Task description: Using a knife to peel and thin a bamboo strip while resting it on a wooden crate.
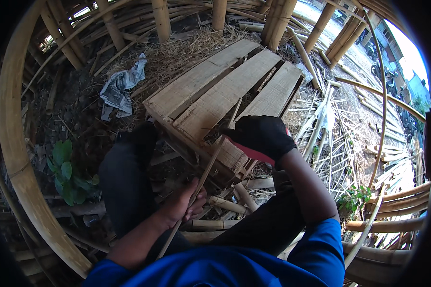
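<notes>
The bare left hand (184, 201) wraps its fingers around a strip (209, 167), which slants up from the lap to the near end of the crate (230, 93), with 3 wide slats on top. The gloved right hand (262, 137) curls at the strip's upper end; I cannot tell whether it pinches it. Crumpled paper (122, 91) lies left of the crate.

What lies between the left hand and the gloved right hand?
In the head view, a thin strip held in the left hand stretches toward the right hand, partly in front of the crate.
</notes>
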A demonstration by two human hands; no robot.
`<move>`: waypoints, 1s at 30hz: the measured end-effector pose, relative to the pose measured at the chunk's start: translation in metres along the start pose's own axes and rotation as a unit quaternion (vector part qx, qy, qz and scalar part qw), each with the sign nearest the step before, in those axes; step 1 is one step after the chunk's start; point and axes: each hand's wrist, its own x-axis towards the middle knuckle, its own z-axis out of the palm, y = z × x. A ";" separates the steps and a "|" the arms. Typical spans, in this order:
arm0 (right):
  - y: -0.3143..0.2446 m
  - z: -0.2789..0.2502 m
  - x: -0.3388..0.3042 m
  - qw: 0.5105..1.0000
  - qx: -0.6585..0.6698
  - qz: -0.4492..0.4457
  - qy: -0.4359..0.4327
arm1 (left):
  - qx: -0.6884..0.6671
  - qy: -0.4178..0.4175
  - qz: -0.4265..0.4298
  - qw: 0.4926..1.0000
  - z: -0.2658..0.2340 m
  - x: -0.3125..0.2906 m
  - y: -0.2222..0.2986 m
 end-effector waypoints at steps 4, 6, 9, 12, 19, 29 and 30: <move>-0.015 0.019 -0.002 0.997 0.040 0.071 0.009 | 0.009 0.019 -0.009 1.000 0.003 -0.001 0.004; -0.036 0.025 -0.011 0.998 0.037 0.057 -0.017 | 0.046 0.056 0.024 0.997 0.006 -0.001 -0.004; -0.058 0.026 -0.027 0.996 0.045 0.028 -0.075 | 0.085 0.100 0.073 0.989 0.012 0.005 -0.011; -0.026 0.020 -0.003 0.990 0.066 0.122 -0.034 | 0.130 0.121 0.091 0.980 0.015 0.004 -0.014; -0.042 0.026 -0.019 0.987 0.092 0.112 -0.069 | 0.361 0.199 0.259 0.874 0.005 0.016 -0.034; -0.032 0.033 -0.018 0.992 0.061 0.106 -0.041 | 0.430 0.246 0.137 0.858 0.011 0.000 -0.029; -0.018 0.024 -0.006 0.986 0.075 0.144 -0.020 | 0.421 0.273 0.188 0.844 0.016 -0.001 -0.030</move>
